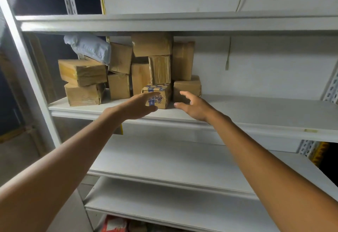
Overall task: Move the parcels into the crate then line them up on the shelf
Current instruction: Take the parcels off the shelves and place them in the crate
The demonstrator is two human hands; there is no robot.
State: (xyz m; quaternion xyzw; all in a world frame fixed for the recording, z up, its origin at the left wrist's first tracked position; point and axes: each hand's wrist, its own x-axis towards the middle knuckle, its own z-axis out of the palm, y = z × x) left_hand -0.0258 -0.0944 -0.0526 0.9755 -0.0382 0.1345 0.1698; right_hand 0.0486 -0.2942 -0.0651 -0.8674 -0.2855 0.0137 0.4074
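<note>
Nothing legible anywhere — the blue print on the small box (pixel 163 92) is blurred.

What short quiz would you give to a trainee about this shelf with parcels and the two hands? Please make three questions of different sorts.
1. True or false: the right hand is closed in a fist.
2. What lies on top of the pile of parcels at its left end? A) a grey plastic mailer B) a glass jar C) a red tin
3. Fill in: the box nearest the front edge of the shelf carries ____ print.

Key: 1 false, its fingers are spread; 2 A; 3 blue.
</note>
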